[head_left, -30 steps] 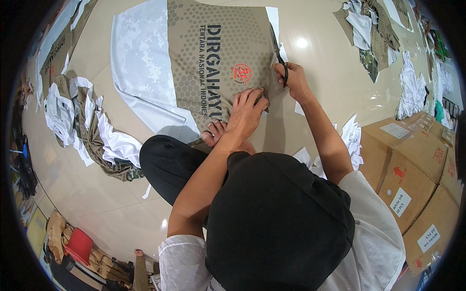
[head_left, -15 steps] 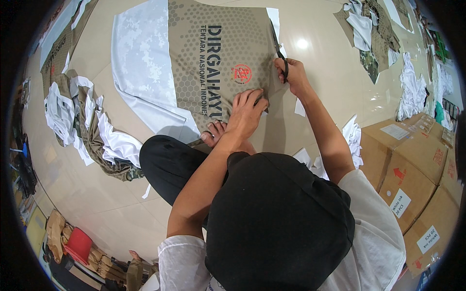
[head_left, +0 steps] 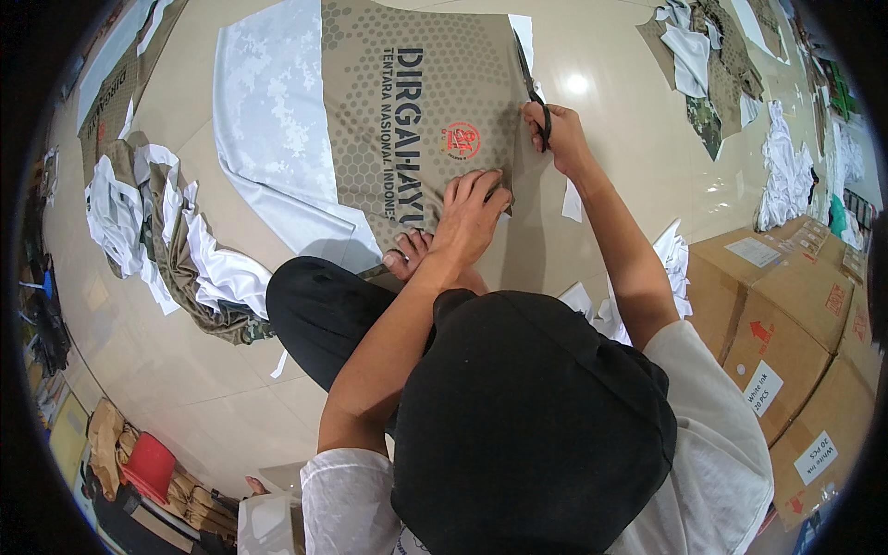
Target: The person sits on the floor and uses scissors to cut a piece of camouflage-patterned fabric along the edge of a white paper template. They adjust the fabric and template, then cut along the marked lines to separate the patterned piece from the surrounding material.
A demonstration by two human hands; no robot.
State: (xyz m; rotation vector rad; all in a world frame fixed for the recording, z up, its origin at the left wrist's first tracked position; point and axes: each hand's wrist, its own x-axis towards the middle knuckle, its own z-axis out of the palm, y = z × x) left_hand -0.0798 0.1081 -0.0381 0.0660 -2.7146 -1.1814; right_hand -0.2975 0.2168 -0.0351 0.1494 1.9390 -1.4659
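A large fabric piece [head_left: 361, 83], brown with a hexagon pattern, dark lettering and a red emblem, lies spread on the floor. Pale camouflage print covers its left part. My left hand [head_left: 467, 213] presses on its lower right, fingers apart and slightly bent; a bare foot [head_left: 407, 254] rests beside that wrist. At the fabric's right edge, my right hand [head_left: 560, 139] grips black-handled scissors [head_left: 527, 69]. Their blades point away from me along the edge, where a narrow white margin [head_left: 524, 30] shows. How far the blades are apart is hard to make out.
Crumpled brown and white fabric [head_left: 199, 250] lies at left, with another printed piece [head_left: 111, 102] beyond. More scraps [head_left: 717, 65] are at far right, near a white cloth heap [head_left: 786, 171]. Cardboard boxes [head_left: 768, 296] stand at right. A red object [head_left: 150, 467] is lower left.
The scissors and my right hand have shifted slightly at the fabric's edge. My left hand stays in place. A pale shape now shows beside my left sleeve, where brown cloth was.
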